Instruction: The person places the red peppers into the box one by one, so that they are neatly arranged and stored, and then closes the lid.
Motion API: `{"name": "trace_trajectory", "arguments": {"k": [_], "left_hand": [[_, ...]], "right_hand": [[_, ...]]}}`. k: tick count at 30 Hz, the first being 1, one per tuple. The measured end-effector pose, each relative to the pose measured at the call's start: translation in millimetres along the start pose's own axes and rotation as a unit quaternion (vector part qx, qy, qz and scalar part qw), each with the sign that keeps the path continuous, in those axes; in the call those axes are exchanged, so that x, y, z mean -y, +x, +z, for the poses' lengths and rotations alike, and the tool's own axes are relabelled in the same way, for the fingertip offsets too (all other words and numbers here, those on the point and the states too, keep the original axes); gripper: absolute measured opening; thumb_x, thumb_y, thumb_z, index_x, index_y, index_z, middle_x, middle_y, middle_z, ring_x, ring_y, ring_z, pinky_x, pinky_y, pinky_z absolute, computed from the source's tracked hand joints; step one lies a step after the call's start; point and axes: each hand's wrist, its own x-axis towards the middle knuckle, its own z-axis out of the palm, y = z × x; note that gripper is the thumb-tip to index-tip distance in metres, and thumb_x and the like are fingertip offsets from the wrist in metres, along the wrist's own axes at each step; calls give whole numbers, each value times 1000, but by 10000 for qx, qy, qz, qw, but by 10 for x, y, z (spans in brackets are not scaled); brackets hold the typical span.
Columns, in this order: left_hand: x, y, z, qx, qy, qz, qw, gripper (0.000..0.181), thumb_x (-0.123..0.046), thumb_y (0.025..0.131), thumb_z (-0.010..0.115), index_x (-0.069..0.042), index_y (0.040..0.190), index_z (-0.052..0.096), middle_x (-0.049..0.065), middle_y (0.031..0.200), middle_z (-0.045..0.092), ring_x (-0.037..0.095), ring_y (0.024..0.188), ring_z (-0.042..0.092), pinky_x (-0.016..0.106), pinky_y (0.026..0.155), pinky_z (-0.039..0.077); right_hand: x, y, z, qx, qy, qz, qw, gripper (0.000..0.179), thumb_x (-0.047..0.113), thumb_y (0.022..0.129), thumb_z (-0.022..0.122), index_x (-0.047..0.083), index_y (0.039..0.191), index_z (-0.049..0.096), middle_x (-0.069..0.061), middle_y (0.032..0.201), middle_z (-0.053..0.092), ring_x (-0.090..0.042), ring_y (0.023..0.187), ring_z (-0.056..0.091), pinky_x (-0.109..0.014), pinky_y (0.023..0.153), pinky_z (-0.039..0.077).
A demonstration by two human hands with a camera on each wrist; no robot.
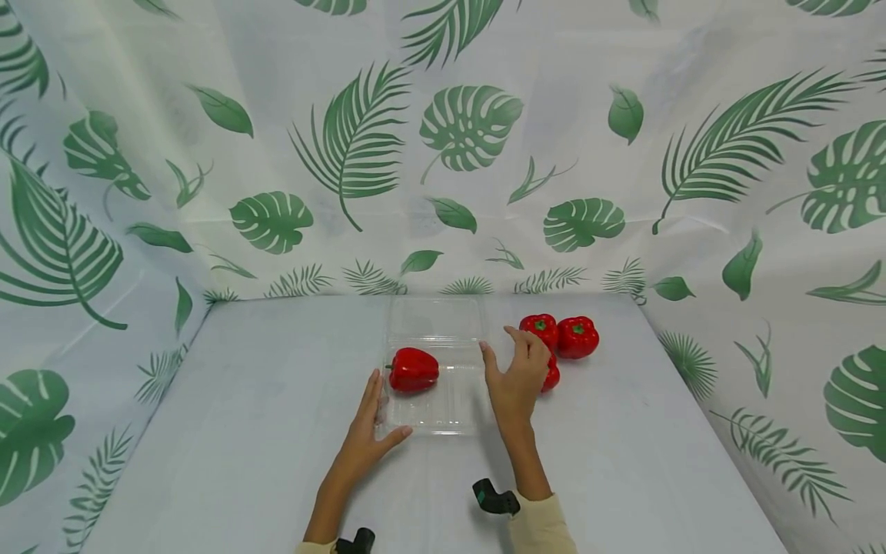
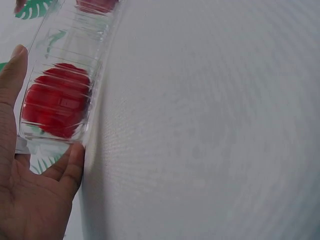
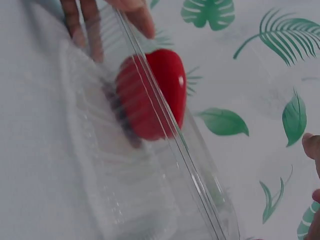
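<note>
A clear plastic clamshell box [image 1: 453, 408] lies with its lid laid back, and one red bell pepper [image 1: 414, 369] rests on its side in the left part. My left hand [image 1: 363, 438] touches the box's left side with straight fingers, its thumb near the front edge. Through the ribbed wall in the left wrist view, the pepper [image 2: 57, 102] shows beside that hand [image 2: 37, 205]. Over the right side of the box, my right hand [image 1: 519, 381] holds nothing, thumb and index finger spread apart. It partly hides a bell pepper [image 1: 551, 375] behind it.
Two more red bell peppers [image 1: 577, 337] [image 1: 538, 328] stand at the back right, next to the partly hidden one. The clear lid [image 1: 436, 317] lies behind the box on the white table [image 1: 277, 400]. Leaf-print sheeting [image 1: 346, 246] rises around the table's back and sides.
</note>
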Motion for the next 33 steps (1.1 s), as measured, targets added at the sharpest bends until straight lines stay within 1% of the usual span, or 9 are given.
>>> {"name": "trace_trajectory", "arguments": {"k": [4,7,9,14,18,25,28,33], "left_hand": [[7,4,3,11,-49,22,10000,103,-33,81,79,-25,158,11,-6,166,7,30,149,25,49,110,38],[16,1,8,31,-77,27,10000,103,-33,82,78,-24,158,11,-6,166,7,31,149,26,48,110,38],[16,-1,10,35,-72,20,10000,102,-34,81,78,-25,158,11,-7,166,7,30,149,25,48,110,38],[14,-2,11,18,-46,17,10000,102,-35,81,78,-24,158,12,-7,166,7,29,150,21,48,110,38],[5,-2,12,-7,-73,22,10000,102,-34,81,78,-24,158,13,-7,166,8,29,151,21,49,110,38],[4,-2,23,-19,-63,33,10000,102,-33,81,78,-22,158,13,-5,166,8,30,150,22,50,109,38],[8,2,24,-36,-64,52,10000,102,-32,81,78,-22,158,13,-5,166,9,31,150,23,50,109,38],[5,3,18,-15,-96,49,9999,101,-31,81,78,-23,158,13,-5,166,9,31,149,24,50,110,38]], "right_hand": [[-124,17,-61,-395,-232,339,9984,59,25,79,81,8,130,56,-16,131,51,-29,129,42,-56,104,44],[-216,-10,-102,-557,-352,648,9957,65,24,78,81,8,134,51,-18,136,47,-29,133,38,-57,102,46],[-271,-40,-126,-585,-392,854,9939,69,24,78,81,9,137,49,-19,139,44,-30,135,35,-59,102,46],[-416,-121,-156,-463,-456,1306,9893,75,27,78,80,11,141,42,-17,143,39,-30,137,32,-60,103,43],[-519,-173,-150,-305,-451,1514,9870,78,27,78,81,12,142,39,-18,143,38,-31,137,31,-61,102,41],[-582,-244,-133,-123,-299,1709,9848,78,26,79,79,8,143,37,-22,138,37,-36,132,34,-61,96,38],[-594,-262,-120,-80,-279,1778,9836,80,26,79,79,7,144,36,-23,138,38,-36,131,36,-63,96,40],[-619,-284,-105,-41,-204,1892,9817,82,24,79,80,6,145,34,-24,137,38,-37,130,39,-66,98,45]]}}
